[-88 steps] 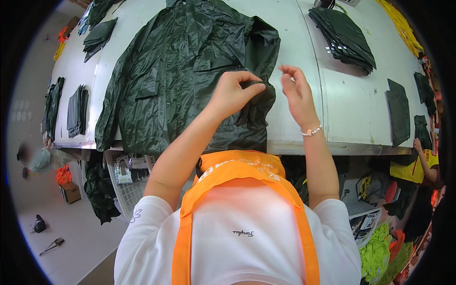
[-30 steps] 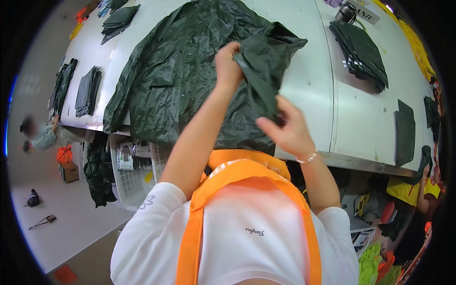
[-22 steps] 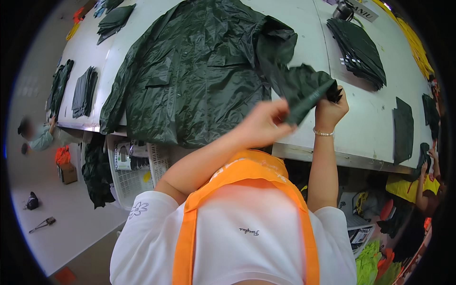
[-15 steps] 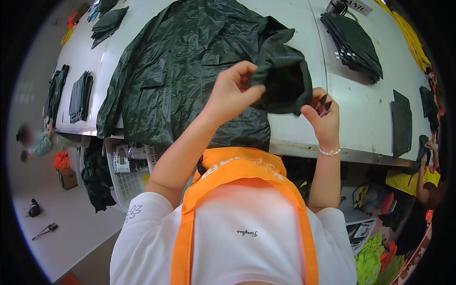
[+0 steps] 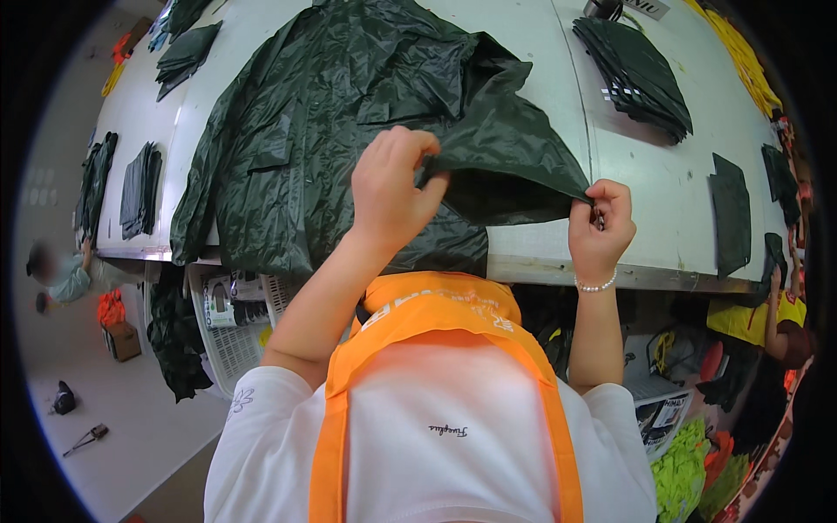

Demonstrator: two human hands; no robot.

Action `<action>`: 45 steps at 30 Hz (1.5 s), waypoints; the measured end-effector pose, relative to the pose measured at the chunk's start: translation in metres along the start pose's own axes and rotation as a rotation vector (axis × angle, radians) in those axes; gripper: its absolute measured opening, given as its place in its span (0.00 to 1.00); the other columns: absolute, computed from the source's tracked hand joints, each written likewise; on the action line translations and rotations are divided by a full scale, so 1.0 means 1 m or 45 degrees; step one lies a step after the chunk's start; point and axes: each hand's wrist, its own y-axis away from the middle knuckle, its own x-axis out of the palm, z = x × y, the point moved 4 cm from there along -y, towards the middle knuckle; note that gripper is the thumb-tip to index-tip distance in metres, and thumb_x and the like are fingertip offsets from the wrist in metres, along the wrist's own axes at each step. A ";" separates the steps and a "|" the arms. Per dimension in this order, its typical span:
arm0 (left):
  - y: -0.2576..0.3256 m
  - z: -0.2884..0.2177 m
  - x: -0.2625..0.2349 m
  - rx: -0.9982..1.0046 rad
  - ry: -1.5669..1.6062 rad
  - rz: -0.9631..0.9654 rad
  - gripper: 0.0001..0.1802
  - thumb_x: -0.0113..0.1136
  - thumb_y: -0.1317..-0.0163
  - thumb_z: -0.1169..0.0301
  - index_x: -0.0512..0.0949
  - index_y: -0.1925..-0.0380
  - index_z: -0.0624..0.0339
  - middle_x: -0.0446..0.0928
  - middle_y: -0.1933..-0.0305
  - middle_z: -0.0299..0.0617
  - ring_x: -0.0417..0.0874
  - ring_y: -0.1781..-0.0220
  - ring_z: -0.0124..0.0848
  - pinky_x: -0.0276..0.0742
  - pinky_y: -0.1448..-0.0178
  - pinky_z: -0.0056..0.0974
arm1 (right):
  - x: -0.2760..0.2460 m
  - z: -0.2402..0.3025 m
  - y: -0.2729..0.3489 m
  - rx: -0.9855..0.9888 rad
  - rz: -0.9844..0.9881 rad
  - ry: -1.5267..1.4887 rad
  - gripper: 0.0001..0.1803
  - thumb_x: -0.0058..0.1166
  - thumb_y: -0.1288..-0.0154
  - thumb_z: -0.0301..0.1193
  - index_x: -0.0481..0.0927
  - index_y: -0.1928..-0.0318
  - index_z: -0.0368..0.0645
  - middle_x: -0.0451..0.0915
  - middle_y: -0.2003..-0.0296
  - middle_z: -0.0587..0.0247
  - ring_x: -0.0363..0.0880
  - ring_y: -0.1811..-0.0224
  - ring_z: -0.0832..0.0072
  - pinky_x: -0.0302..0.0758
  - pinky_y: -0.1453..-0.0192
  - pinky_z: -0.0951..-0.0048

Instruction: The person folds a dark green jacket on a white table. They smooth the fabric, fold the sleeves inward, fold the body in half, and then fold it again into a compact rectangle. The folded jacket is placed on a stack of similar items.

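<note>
A dark green rain jacket [image 5: 327, 113] lies spread on the white table, its front and pockets facing up. My left hand [image 5: 390, 185] pinches one edge of the jacket's sleeve opening between thumb and fingers. The opposite edge is pinched by my right hand [image 5: 603, 222], so the sleeve end [image 5: 514, 144] is stretched wide and its dark inside shows. Something small and dark, likely thread snips, is tucked in my right palm; my fingers mostly cover it.
Folded dark garments [image 5: 632, 78] are stacked at the right, with another folded piece [image 5: 731, 213] near the edge. More stacks [image 5: 141, 190] lie at the left. Below the table edge stands a white basket [image 5: 234, 349]. Co-workers are at both far sides.
My hands have moved apart, pulling the sleeve opening from a rounded shape into a wide, flatter one. My right hand now grips its corner, and the snips have turned into the palm.
</note>
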 end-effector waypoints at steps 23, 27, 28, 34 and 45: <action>0.008 -0.027 0.017 0.542 0.142 0.028 0.14 0.70 0.67 0.79 0.76 0.77 0.57 0.76 0.72 0.37 0.76 0.72 0.35 0.69 0.68 0.36 | 0.018 0.037 0.009 0.377 0.739 -0.329 0.09 0.53 0.33 0.29 0.72 0.59 0.36 0.76 0.70 0.62 0.71 0.70 0.79 0.71 0.64 0.79; 0.010 -0.028 0.017 0.538 0.144 0.037 0.14 0.70 0.67 0.78 0.76 0.77 0.57 0.76 0.72 0.36 0.76 0.72 0.34 0.67 0.69 0.36 | 0.020 0.040 0.009 0.325 0.718 -0.306 0.09 0.54 0.34 0.29 0.72 0.60 0.36 0.76 0.71 0.61 0.72 0.72 0.78 0.71 0.65 0.78; 0.011 -0.028 0.017 0.537 0.144 0.035 0.14 0.70 0.67 0.78 0.76 0.77 0.57 0.76 0.71 0.36 0.76 0.72 0.34 0.66 0.69 0.36 | 0.020 0.041 0.009 0.319 0.719 -0.301 0.09 0.54 0.34 0.28 0.72 0.60 0.36 0.76 0.71 0.61 0.73 0.72 0.77 0.71 0.65 0.78; 0.013 -0.030 0.018 0.530 0.153 0.026 0.15 0.70 0.67 0.78 0.76 0.77 0.57 0.76 0.72 0.36 0.75 0.73 0.35 0.66 0.69 0.36 | 0.019 0.034 0.012 0.295 0.640 -0.278 0.08 0.55 0.35 0.28 0.72 0.60 0.37 0.76 0.72 0.65 0.71 0.72 0.83 0.69 0.68 0.82; 0.103 0.023 0.045 -0.108 0.504 0.781 0.18 0.69 0.55 0.65 0.77 0.65 0.59 0.77 0.58 0.51 0.78 0.53 0.48 0.75 0.50 0.45 | 0.082 0.059 0.052 0.813 0.942 -0.468 0.11 0.47 0.30 0.32 0.78 0.54 0.40 0.80 0.74 0.64 0.76 0.76 0.78 0.72 0.70 0.77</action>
